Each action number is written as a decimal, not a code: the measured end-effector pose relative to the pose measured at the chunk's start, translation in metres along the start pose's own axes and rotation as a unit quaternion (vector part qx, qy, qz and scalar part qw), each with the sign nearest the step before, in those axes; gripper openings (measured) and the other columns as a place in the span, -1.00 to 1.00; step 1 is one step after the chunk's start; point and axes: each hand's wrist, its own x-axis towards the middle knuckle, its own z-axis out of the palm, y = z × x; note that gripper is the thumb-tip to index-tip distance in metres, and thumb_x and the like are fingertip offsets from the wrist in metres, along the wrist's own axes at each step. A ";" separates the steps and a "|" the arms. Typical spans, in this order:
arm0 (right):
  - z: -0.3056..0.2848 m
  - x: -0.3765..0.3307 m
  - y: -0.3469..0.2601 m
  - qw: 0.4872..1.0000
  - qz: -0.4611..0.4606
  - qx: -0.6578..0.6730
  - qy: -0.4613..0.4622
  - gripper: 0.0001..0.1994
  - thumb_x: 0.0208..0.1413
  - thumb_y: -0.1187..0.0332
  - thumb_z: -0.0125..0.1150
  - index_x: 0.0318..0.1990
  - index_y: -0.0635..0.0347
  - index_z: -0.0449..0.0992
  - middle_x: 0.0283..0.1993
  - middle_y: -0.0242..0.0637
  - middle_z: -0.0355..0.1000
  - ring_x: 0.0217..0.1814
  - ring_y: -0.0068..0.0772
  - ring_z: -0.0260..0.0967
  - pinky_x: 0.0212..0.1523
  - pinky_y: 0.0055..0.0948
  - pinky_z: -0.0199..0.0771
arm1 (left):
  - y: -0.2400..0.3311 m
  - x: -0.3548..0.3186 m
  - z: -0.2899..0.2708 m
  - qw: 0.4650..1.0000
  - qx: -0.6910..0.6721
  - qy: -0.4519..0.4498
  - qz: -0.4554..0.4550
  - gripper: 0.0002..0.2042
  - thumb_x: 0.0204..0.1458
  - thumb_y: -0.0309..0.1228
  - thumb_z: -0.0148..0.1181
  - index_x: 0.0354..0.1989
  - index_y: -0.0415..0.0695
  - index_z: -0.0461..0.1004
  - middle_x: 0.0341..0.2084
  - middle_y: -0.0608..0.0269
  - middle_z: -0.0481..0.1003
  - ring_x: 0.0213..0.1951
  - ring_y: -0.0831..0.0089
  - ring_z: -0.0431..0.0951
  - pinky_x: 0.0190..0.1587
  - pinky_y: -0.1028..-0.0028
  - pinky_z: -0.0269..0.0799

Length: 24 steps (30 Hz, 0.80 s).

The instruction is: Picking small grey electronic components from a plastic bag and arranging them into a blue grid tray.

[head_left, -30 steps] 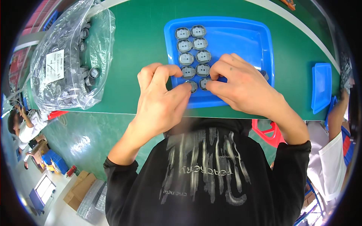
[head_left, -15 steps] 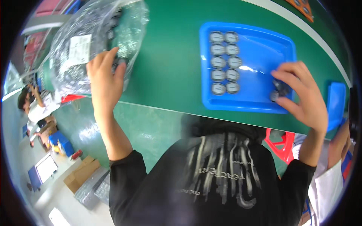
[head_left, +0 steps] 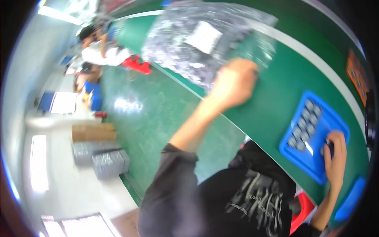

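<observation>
A clear plastic bag (head_left: 177,41) full of dark parts lies on the green table, a white label (head_left: 204,36) on it. My left hand (head_left: 235,82) is at the bag's near right edge, blurred, its fingers curled closed. A bit of something dark shows by its fingertips, too smeared to name. Over the right part of a blue tray (head_left: 288,148) is my right hand (head_left: 336,152), its thumb and fingers closed on small dark round parts (head_left: 329,147). Several round parts with pale tops (head_left: 306,123) stand in two rows along the tray's left side.
The green table's (head_left: 264,114) near edge runs diagonally before me. Another blue tray (head_left: 351,199) lies at the lower right, an orange tray (head_left: 356,75) at the far right. Further left, a person in white (head_left: 98,53) sits beside a red stool (head_left: 136,64).
The view has swung to the left, so the blue tray now appears lower right. My left hand's fingers, spread on the bag before, are now curled. My right hand still holds dark parts over the tray.
</observation>
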 end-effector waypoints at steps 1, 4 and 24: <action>0.001 0.000 0.003 1.000 -0.016 -0.012 0.001 -0.77 0.06 0.67 0.13 -0.11 0.33 0.38 -0.10 -0.04 0.33 -0.08 0.03 0.37 0.00 -0.31 0.39 | -0.001 -0.002 0.006 0.997 0.001 -0.073 -0.018 -0.82 0.03 -0.52 0.20 -0.17 -0.19 0.55 -0.24 -0.05 0.53 -0.18 -0.09 0.57 -0.12 0.08 0.51; 0.006 0.002 0.013 0.998 0.015 0.035 -0.057 -0.78 0.06 0.68 0.10 -0.12 0.34 0.43 -0.09 -0.01 0.36 -0.05 0.07 0.40 -0.04 -0.20 0.42 | -0.015 -0.019 0.037 0.998 -0.026 -0.043 0.025 -0.81 -0.03 -0.60 0.23 -0.21 -0.22 0.60 -0.25 -0.02 0.52 -0.21 -0.01 0.56 -0.13 0.16 0.51; -0.005 0.023 0.016 0.997 -0.031 -0.069 -0.031 -0.73 0.08 0.61 0.26 -0.03 0.29 0.60 0.12 -0.09 0.39 0.06 -0.07 0.47 0.08 -0.22 0.50 | -0.016 -0.017 0.025 0.995 0.098 0.035 -0.008 -0.92 0.03 -0.55 0.24 -0.30 -0.22 0.59 -0.23 0.02 0.53 -0.12 0.03 0.55 -0.09 0.18 0.52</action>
